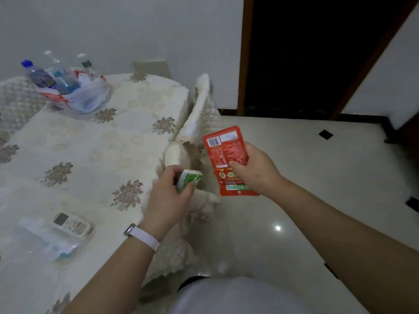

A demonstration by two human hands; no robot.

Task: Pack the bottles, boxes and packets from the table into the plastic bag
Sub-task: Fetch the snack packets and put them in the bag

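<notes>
Nearly done: last two pieces in the hands, bag waiting at the far end

Nearest on the bench point(90, 143), under a cream cloth woven with brown floral motifs, lie a white remote control point(72, 224) and, just left of it, a crinkled clear wrapper point(45, 241). Its contents are too blurred to name, so I cannot tell whether it counts as a packet to pack.

Past the bench's right edge, over the glossy tiled floor point(294, 177), both hands are full. The left hand point(169, 196), with a pale wristband point(145, 237) behind it, curls around a small green box point(189, 182), which looks like stiff card with a white end. The right hand point(254, 171) pinches a flat red packet point(226, 159) at its right side, thumb across the printed back. It looks like a thin, slick pouch, with a barcode at its top corner.

At the far left of the bench sits the plastic bag point(84, 96), thin and white with red print, its mouth slumped open. Several clear bottles point(40, 75) stand in it, one blue-capped.

By my reading the bottles are packed, and the box and packet have yet to cross the bench and go into the bag
</notes>
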